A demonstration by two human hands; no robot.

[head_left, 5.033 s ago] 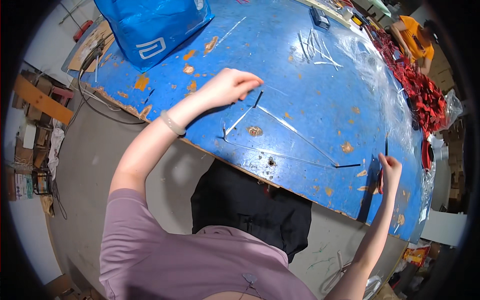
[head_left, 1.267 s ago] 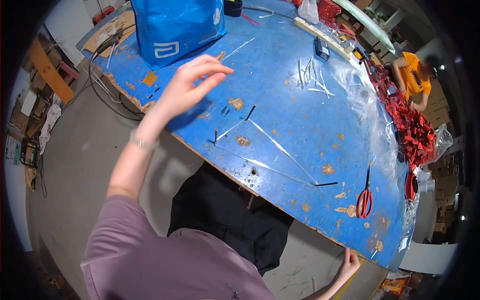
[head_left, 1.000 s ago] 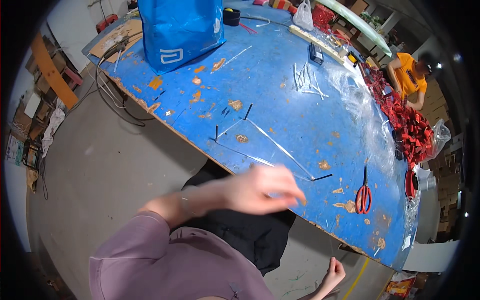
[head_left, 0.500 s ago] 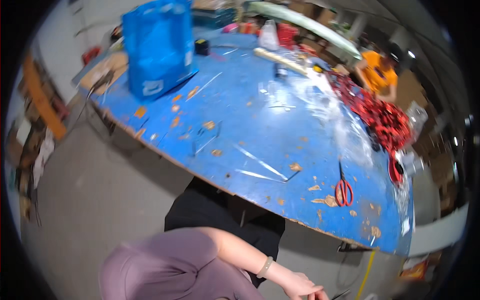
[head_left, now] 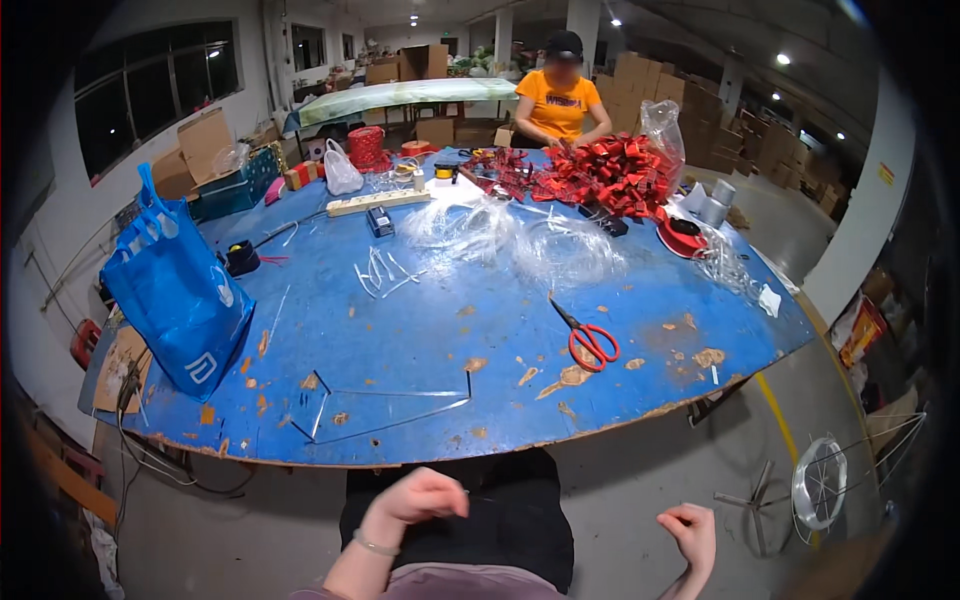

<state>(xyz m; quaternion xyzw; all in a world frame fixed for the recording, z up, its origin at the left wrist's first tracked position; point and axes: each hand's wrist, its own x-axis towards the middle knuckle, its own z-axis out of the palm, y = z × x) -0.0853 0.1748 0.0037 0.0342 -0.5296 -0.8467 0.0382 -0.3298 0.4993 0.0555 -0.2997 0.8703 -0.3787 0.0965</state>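
Observation:
My left hand (head_left: 425,496), with a pale bracelet on its wrist, hovers over my lap just below the table edge. Its fingers are curled in; whatever they hold, if anything, is hidden. Off to the right, past the table edge, my right hand (head_left: 690,533) is raised with thumb and fingers pinched together, and I cannot make out anything between them. Closest to my left hand on the table lies a thin, bent metal wire frame (head_left: 400,393). Red-handled scissors (head_left: 592,348) lie farther right, blades pointing away.
The blue table (head_left: 480,330) has a worn front edge. A blue bag (head_left: 180,300) stands left. Farther back are short white strips (head_left: 385,272), a power strip (head_left: 380,202), clear plastic (head_left: 570,250) and red ribbon bows (head_left: 620,175). A person in orange (head_left: 558,105) is across the table.
My view has swung right and up to face the table. My hands, close together at the lower edge before, are now apart, left hand over my lap and right hand off right.

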